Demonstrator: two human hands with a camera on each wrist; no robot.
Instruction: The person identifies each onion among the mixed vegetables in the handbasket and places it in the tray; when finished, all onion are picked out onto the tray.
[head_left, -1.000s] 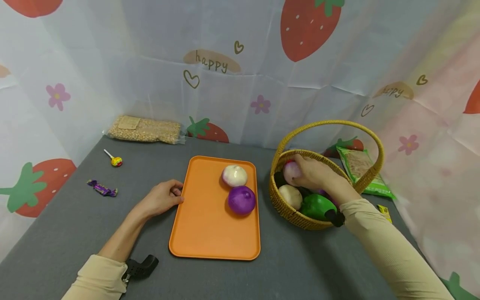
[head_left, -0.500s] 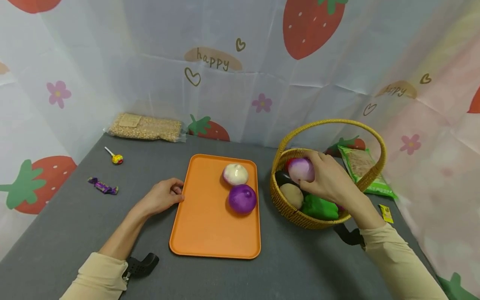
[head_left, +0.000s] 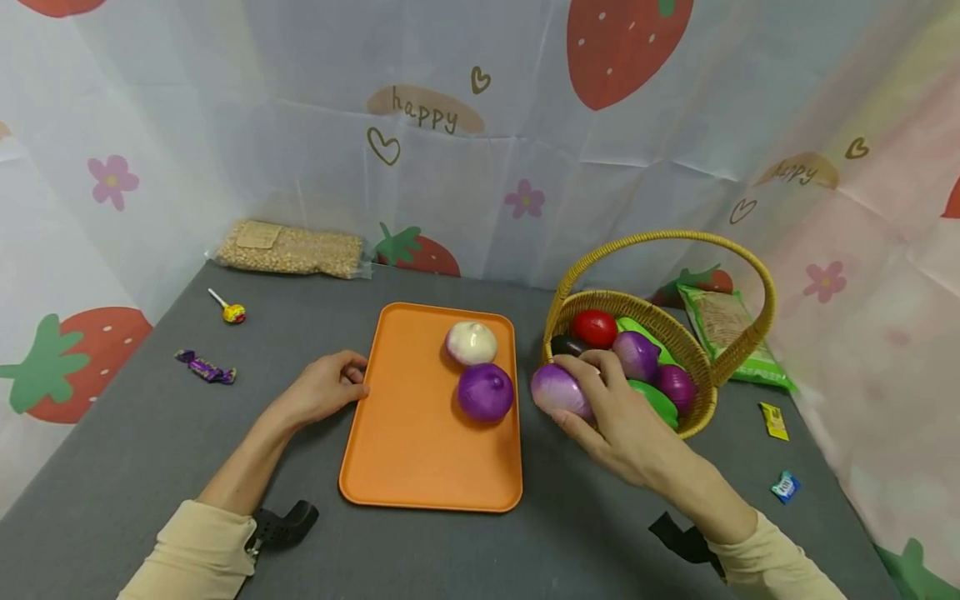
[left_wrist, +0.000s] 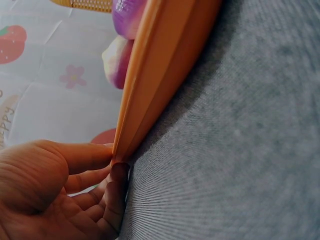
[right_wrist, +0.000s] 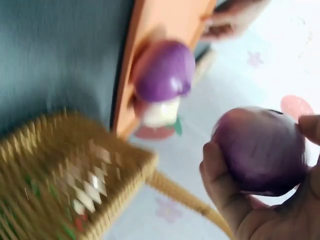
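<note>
My right hand (head_left: 630, 425) grips a pale purple onion (head_left: 558, 390), fingers and thumb around it, at the near left side of the wicker basket (head_left: 682, 333). In the right wrist view this onion (right_wrist: 262, 150) is held up beside the blurred basket. An orange tray (head_left: 420, 458) lies mid-table, bearing a white-and-purple onion (head_left: 471, 343) and a deep purple onion (head_left: 486, 393). At the tray's left edge my left hand (head_left: 322, 392) pinches the rim. The left wrist view shows the thumb (left_wrist: 87, 156) on top of the rim and curled fingers beneath.
In the basket sit a tomato (head_left: 595, 328), more purple onions (head_left: 636, 357) and green vegetables. Its tall handle (head_left: 660, 239) arches above. Corn kernels in a bag (head_left: 292, 252), a lollipop (head_left: 233, 312) and wrapped candy (head_left: 206, 367) lie left; a green packet (head_left: 731, 333) and small candies (head_left: 774, 421) lie right.
My right hand has lifted the pale purple onion out from among the basket's contents and carried it left and nearer, toward the tray. My left hand stays at the tray's edge.
</note>
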